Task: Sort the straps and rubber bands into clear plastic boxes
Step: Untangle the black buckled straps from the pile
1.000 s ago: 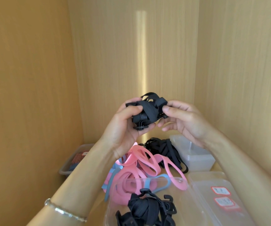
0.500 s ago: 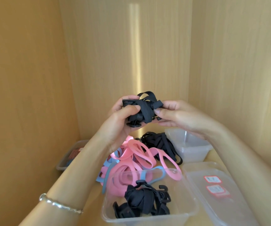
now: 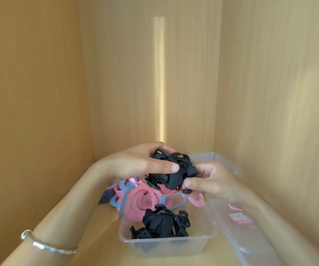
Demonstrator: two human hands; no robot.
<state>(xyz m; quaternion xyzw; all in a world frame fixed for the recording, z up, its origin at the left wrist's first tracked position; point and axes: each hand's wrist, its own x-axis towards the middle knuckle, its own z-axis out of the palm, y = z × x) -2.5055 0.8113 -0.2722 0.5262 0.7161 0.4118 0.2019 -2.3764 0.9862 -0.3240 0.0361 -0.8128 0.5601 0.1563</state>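
A bundled black strap [image 3: 171, 172] with plastic buckles is held between both hands above the pile. My left hand [image 3: 141, 164] grips it from the left with the thumb across its front. My right hand [image 3: 210, 180] pinches its right end. Below, a clear plastic box [image 3: 166, 240] holds another bundled black strap [image 3: 159, 222]. A heap of pink rubber bands [image 3: 137, 202] and blue rubber bands [image 3: 125, 186] lies on the wooden shelf behind the box.
A clear lid [image 3: 237, 219] with red-edged labels lies to the right of the box. Another clear box [image 3: 218, 160] stands at the back right, partly behind my right hand. Wooden cabinet walls close in on left, back and right.
Both hands have come down with the black strap bundle, from chest height to just above the rubber band pile and the near box. The camera has tilted, so the box shows more fully.
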